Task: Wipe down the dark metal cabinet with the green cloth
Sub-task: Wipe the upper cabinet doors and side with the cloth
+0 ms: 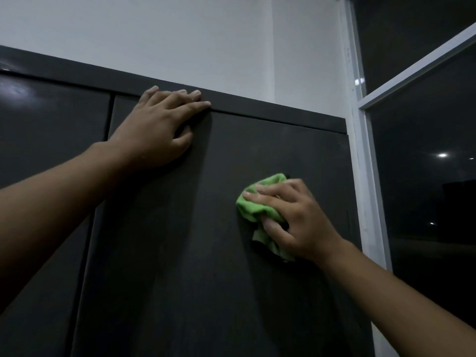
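Cabinet [180, 253] x1 | left hand [159, 124] flat, fingers straight, on its top edge | right hand [291, 217] grips green cloth [253, 204] x1

Both bare forearms reach up and forward. Left hand [159, 130]: palm laid flat, fingers straight and close together, thumb bent beneath, wrist in line with the forearm. Right hand [291, 217]: held lower, fingers spread over the bunched green cloth [249, 211], thumb curled into its folds.
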Demonstrator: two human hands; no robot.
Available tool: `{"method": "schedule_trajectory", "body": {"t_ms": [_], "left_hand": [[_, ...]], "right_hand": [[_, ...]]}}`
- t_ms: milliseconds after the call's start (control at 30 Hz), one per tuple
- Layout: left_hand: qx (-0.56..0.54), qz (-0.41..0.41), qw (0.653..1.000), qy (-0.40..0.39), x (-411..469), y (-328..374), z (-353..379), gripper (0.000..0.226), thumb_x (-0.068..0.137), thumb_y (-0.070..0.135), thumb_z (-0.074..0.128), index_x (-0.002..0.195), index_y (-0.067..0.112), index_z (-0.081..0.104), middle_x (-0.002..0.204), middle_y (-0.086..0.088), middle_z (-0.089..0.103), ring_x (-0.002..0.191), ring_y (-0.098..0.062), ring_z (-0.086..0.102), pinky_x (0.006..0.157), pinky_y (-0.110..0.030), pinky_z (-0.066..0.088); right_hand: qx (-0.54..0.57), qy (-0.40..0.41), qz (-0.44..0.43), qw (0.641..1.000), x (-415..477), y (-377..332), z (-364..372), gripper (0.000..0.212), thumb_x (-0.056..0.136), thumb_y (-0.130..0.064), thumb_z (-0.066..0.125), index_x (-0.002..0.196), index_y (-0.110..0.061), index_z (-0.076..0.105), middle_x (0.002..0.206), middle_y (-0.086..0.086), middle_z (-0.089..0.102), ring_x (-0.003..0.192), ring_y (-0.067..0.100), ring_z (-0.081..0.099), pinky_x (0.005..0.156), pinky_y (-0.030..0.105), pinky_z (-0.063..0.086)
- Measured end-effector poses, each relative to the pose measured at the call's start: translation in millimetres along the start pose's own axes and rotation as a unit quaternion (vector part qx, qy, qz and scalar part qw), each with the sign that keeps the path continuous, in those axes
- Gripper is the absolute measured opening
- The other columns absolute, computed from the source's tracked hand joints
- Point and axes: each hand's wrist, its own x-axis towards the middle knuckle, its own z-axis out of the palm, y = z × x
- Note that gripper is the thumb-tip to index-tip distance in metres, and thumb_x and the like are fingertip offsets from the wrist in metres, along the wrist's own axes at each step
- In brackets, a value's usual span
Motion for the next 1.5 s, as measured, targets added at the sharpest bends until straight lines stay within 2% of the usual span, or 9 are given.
{"method": "schedule_trajectory", "body": {"t_ms": [133,300,367,633,800,1033,1233,1367,1500], "left_hand": [[0.005,0.003,1.0,0.0,-2,0,0,0.071,0.082,0.048,0.021,0.152,0.034,0.028,0.16,0.003,0.026,0.148,-0.019,0.018,0.12,-0.043,0.003],[0.021,0.003,1.0,-0.001,-3,1,2,0.068,0.085,0.044,0.023,0.153,0.033,0.025,0.16,0.001,0.025,0.148,-0.019,0.017,0.12,-0.044,0.002],[0.024,0.002,1.0,0.0,-3,1,3,0.068,0.085,0.043,0.024,0.153,0.033,0.025,0.16,0.001,0.025,0.148,-0.019,0.017,0.12,-0.044,0.002],[0.024,0.007,1.0,0.004,-3,3,1,0.069,0.085,0.042,0.025,0.153,0.03,0.027,0.16,-0.001,0.025,0.148,-0.021,0.019,0.12,-0.044,0.003],[-0.016,0.013,1.0,-0.02,-9,1,-5,0.061,0.092,0.036,0.037,0.152,0.029,0.029,0.161,0.001,0.022,0.149,-0.019,0.016,0.121,-0.041,0.001],[-0.04,-0.056,0.997,0.024,-32,-13,-32,0.054,0.089,0.023,0.059,0.142,0.028,0.046,0.146,0.0,0.044,0.134,-0.025,0.036,0.102,-0.044,0.039],[0.004,-0.009,1.0,0.028,-58,-34,-35,0.049,0.092,0.031,0.055,0.141,0.025,0.05,0.145,0.0,0.049,0.129,-0.026,0.044,0.108,-0.041,0.034],[0.004,0.012,1.0,0.001,-71,-45,-32,0.053,0.096,0.035,0.048,0.148,0.028,0.04,0.153,0.001,0.04,0.138,-0.024,0.036,0.116,-0.041,0.022],[0.01,0.015,1.0,-0.013,-83,-50,-22,0.057,0.096,0.041,0.033,0.152,0.029,0.032,0.158,0.003,0.032,0.145,-0.021,0.026,0.118,-0.04,0.009]], "right_hand": [[-0.035,0.017,-0.039,0.998,-6,18,-4,0.041,0.088,-0.019,0.058,0.128,-0.015,0.068,0.126,0.0,0.066,0.104,0.027,0.058,0.094,0.037,0.047],[-0.021,0.16,0.154,0.975,26,29,0,0.034,0.093,-0.024,0.054,0.122,-0.016,0.07,0.119,0.002,0.068,0.103,0.029,0.06,0.092,0.014,0.031],[-0.02,0.181,0.182,0.966,34,15,11,0.036,0.095,-0.035,0.056,0.121,-0.016,0.071,0.117,0.003,0.068,0.103,0.027,0.057,0.092,0.019,0.033],[0.017,-0.02,-0.062,0.998,-18,-49,33,0.053,0.081,-0.027,0.071,0.133,-0.02,0.065,0.13,0.001,0.062,0.105,0.026,0.055,0.095,0.043,0.048],[0.014,-0.043,-0.132,0.99,-17,-37,24,0.044,0.081,-0.017,0.072,0.125,-0.017,0.07,0.123,0.004,0.066,0.1,0.024,0.054,0.093,0.036,0.048],[0.042,0.14,0.217,0.965,51,-72,40,0.047,0.08,-0.016,0.075,0.126,-0.021,0.069,0.123,-0.002,0.061,0.1,0.019,0.047,0.087,0.019,0.034],[0.063,-0.006,-0.007,0.998,20,-125,68,0.059,0.07,-0.032,0.069,0.129,-0.02,0.066,0.129,0.001,0.061,0.093,0.025,0.053,0.089,0.04,0.05],[0.057,-0.083,-0.124,0.987,-13,-121,66,0.054,0.077,-0.017,0.071,0.131,-0.019,0.065,0.13,0.0,0.062,0.093,0.027,0.058,0.081,0.045,0.053],[0.013,0.006,-0.034,0.999,14,-104,55,0.044,0.08,-0.025,0.067,0.122,-0.014,0.072,0.122,0.005,0.069,0.086,0.032,0.062,0.093,0.03,0.043]]}}
